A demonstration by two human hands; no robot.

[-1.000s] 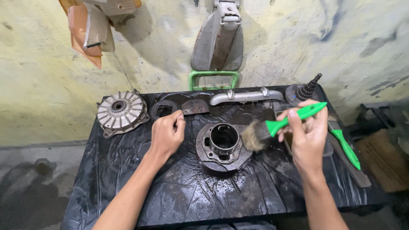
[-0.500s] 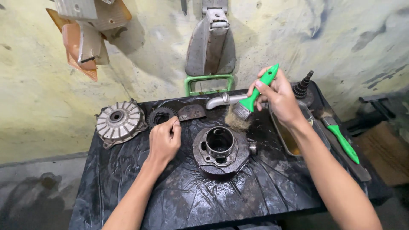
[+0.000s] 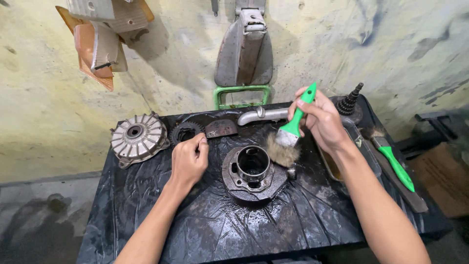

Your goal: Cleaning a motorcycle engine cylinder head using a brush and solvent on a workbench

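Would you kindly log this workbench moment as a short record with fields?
Surface: table covered in black plastic sheet
Left hand: loosely closed, resting on the sheet, holding nothing visible
Right hand: gripping a green-handled brush
Brush bristles: against the right side of the cylinder
Centre: dark metal engine cylinder, bore upward
Back left: finned round cover
Far right: second green-handled brush

open plastic sheet (image 3: 234, 225) before cylinder (image 3: 253, 173)

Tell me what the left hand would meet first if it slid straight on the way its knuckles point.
Probably the dark gear ring just beyond the left hand, with the wall behind; depth is hard to judge.
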